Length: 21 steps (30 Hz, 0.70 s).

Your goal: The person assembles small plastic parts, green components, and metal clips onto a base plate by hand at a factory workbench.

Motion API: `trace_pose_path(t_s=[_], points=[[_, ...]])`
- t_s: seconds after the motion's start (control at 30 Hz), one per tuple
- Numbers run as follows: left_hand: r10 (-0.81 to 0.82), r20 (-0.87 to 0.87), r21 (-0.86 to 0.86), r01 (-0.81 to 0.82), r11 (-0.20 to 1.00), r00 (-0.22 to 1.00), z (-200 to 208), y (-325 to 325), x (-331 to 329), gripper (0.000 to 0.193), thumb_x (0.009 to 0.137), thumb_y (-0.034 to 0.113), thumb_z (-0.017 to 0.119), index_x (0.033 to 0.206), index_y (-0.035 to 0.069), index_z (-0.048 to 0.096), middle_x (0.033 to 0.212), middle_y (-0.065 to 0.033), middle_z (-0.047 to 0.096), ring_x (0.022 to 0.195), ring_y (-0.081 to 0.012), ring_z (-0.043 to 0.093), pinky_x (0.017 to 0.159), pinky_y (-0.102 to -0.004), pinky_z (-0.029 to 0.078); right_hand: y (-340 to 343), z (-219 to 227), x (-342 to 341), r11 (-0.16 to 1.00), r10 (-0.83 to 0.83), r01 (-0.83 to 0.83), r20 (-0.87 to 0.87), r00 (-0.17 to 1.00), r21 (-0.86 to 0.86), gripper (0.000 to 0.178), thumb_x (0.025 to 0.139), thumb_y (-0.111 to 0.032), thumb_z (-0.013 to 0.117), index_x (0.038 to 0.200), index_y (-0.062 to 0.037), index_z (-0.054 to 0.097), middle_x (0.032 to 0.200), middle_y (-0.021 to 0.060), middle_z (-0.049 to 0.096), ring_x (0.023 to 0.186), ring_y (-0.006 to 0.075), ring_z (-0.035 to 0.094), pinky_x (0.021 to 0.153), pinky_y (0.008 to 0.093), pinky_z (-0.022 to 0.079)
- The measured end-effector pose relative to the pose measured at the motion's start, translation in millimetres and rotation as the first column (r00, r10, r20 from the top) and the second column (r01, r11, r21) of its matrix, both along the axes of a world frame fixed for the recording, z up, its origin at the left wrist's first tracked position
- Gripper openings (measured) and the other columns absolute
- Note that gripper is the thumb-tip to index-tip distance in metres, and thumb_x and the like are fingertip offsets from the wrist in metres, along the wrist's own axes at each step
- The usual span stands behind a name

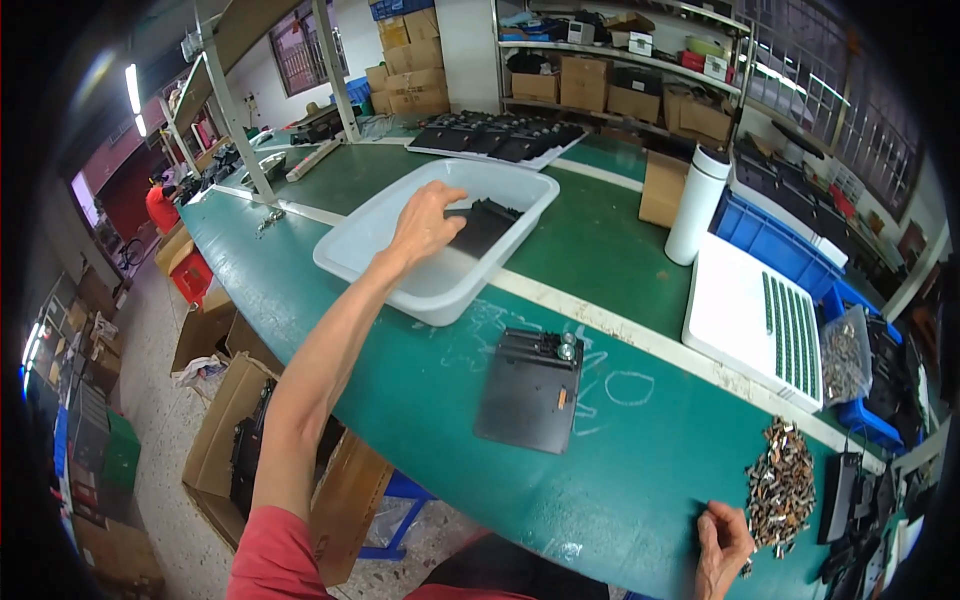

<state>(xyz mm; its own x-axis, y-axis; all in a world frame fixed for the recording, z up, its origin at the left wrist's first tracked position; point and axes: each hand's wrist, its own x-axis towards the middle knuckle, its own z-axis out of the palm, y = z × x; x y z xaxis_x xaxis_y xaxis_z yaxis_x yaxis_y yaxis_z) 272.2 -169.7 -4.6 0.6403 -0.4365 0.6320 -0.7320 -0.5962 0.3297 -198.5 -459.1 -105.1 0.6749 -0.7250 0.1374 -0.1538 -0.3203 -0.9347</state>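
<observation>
My left hand reaches over a pale white plastic basin, thumb and fingers apart, nothing in its grip. Just right of its fingertips, flat black plastic parts lie in the basin. On the green table in front of me rests a black flat plate with small silver round pieces and a copper-coloured piece on it. My right hand is at the table's near edge with its fingers curled in; whatever they hold is hidden. Beside it spreads a heap of small copper and silver metal parts.
At right stand a white bottle, a white tray with green strips, blue bins and a bag of small parts. A board of black parts lies at the far side. Open cardboard boxes sit on the floor, left.
</observation>
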Motion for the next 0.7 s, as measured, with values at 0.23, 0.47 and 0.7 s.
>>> trace_pose_path(t_s=[0.23, 0.47, 0.7], points=[[0.276, -0.470, 0.479, -0.020, 0.877, 0.838, -42.1, -3.3, 64.7, 0.085, 0.069, 0.035, 0.076, 0.142, 0.005, 0.045, 0.135, -0.0262, 0.052, 0.126, -0.0398, 0.049, 0.108, -0.0441, 0.041, -2.2, 1.7, -4.9, 0.995, -0.056, 0.038, -0.201, 0.978, -0.093, 0.021, 0.089, -0.009, 0.070, 0.107, 0.0023, 0.070, 0.095, 0.0084, 0.069, 0.086, 0.0148, 0.063, 0.078, 0.0275, 0.051], [0.314, -0.397, 0.663, 0.032, 0.748, 0.862, -33.8, -6.9, 55.4, 0.081, 0.072, 0.039, 0.078, 0.140, 0.006, 0.047, 0.131, -0.0242, 0.052, 0.125, -0.0380, 0.048, 0.105, -0.0447, 0.041, -3.7, -3.9, -4.0, 0.991, -0.064, 0.039, -0.198, 0.978, -0.128, 0.021, 0.088, -0.009, 0.071, 0.107, 0.0016, 0.070, 0.094, 0.0084, 0.069, 0.086, 0.0152, 0.063, 0.079, 0.0274, 0.051], [0.293, -0.449, 0.655, 0.087, 0.751, 0.844, -18.1, 13.1, 21.3, 0.070, 0.068, 0.033, 0.083, 0.124, 0.000, 0.057, 0.122, -0.0213, 0.061, 0.119, -0.0356, 0.053, 0.099, -0.0439, 0.045, -6.5, -4.9, -3.0, 0.992, -0.029, 0.008, -0.175, 0.984, -0.124, 0.020, 0.088, -0.008, 0.070, 0.106, 0.0023, 0.070, 0.094, 0.0080, 0.068, 0.087, 0.0150, 0.063, 0.079, 0.0275, 0.051]])
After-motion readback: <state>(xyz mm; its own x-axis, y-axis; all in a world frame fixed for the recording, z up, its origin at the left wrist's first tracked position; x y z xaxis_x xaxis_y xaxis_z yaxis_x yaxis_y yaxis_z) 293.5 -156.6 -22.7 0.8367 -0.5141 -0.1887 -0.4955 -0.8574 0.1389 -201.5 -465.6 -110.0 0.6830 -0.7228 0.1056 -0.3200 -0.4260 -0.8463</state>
